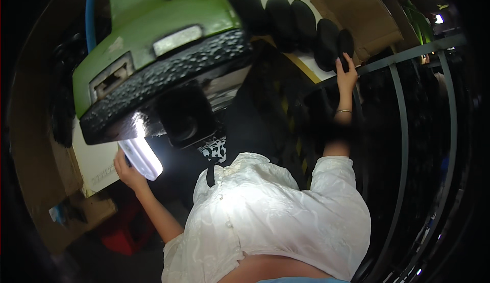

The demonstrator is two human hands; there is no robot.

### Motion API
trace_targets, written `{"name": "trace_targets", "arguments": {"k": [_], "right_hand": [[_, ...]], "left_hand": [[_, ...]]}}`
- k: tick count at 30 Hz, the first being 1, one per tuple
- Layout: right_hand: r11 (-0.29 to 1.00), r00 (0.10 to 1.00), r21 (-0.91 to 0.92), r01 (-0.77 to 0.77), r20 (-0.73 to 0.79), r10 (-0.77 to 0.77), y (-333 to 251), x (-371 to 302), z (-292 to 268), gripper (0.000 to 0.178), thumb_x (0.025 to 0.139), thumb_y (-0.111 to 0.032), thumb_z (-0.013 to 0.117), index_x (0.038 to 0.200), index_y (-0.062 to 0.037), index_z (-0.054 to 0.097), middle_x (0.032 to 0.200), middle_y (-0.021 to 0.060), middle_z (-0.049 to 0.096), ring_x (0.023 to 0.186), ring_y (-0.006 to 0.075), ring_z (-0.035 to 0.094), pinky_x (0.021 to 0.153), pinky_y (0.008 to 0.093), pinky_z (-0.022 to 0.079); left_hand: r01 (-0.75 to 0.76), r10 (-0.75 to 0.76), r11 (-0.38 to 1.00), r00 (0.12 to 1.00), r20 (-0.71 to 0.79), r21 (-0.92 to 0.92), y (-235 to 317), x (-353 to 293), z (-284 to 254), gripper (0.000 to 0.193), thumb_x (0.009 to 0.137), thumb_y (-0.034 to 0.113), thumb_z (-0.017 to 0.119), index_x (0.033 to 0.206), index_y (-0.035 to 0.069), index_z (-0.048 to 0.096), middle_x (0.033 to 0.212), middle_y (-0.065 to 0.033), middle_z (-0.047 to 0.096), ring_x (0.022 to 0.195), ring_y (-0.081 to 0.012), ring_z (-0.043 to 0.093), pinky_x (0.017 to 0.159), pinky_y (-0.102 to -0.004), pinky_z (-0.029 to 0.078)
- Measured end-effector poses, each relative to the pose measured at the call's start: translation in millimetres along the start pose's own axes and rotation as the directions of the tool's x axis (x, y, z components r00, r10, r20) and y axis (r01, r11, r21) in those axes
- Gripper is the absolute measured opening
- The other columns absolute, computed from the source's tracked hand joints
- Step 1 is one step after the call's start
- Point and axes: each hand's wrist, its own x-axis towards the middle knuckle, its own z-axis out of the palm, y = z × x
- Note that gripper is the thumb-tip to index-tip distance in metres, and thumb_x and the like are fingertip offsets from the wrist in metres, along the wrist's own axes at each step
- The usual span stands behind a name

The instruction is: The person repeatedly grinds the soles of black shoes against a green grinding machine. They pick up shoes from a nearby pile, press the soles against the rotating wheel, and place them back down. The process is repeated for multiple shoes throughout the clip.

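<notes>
My right hand [347, 76] reaches to the far right, its thumb and fingers around the near end of a black rounded, elongated piece [346, 43]. That piece is last in a row of similar black pieces [279, 20], and their exact kind I cannot make out. On the left, my left hand [131, 173] is at the edge of a glowing white lamp [143, 158] under a green machine head [163, 38]. The lamp hides most of its fingers, so whether it grips anything cannot be told. Beneath the machine head is a dark block [186, 117].
A white board [94, 165] lies by my left hand, with cardboard [370, 20] at the back right. Grey metal railings [400, 104] curve along the right. A blue hose [91, 13] runs upright at the far left, and a red object [125, 232] sits low down.
</notes>
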Motion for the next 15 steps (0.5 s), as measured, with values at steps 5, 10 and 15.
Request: {"name": "trace_targets", "arguments": {"k": [5, 10, 15], "right_hand": [[0.99, 0.991, 0.097, -0.107, -0.072, 0.114, -10, -12, 5, 0.039, 0.088, -0.029, 0.058, 0.114, 0.0005, 0.057, 0.115, 0.0155, 0.058, 0.107, 0.0213, 0.054, 0.093, 0.0306, 0.04], [0.966, 0.9, -0.106, 0.234, -0.352, -0.257, -42, -45, 19, 0.035, 0.087, -0.022, 0.059, 0.112, 0.0025, 0.056, 0.117, 0.02, 0.054, 0.11, 0.0316, 0.05, 0.098, 0.0386, 0.036], [0.906, 0.856, -0.039, 0.422, -0.312, -0.413, -97, -100, 45, 0.029, 0.081, -0.008, 0.062, 0.107, 0.0042, 0.055, 0.114, 0.0183, 0.054, 0.108, 0.0323, 0.051, 0.095, 0.0407, 0.038]], "left_hand": [[-0.133, 0.135, 0.824, 0.99, 0.036, 0.551, -15, 43, 10, 0.059, 0.077, 0.031, 0.066, 0.129, 0.016, 0.045, 0.126, -0.0157, 0.047, 0.119, -0.0324, 0.041, 0.1, -0.0473, 0.031], [-0.083, 0.09, 0.935, 0.996, -0.005, 0.345, -15, 32, -4, 0.051, 0.081, 0.033, 0.063, 0.126, 0.015, 0.048, 0.129, -0.0128, 0.045, 0.123, -0.0299, 0.038, 0.103, -0.0507, 0.026], [0.349, -0.304, 0.881, 0.935, -0.184, 0.319, -41, 23, -36, 0.05, 0.084, 0.045, 0.056, 0.122, 0.012, 0.054, 0.133, -0.0153, 0.041, 0.128, -0.0305, 0.033, 0.104, -0.0595, 0.009]]}}
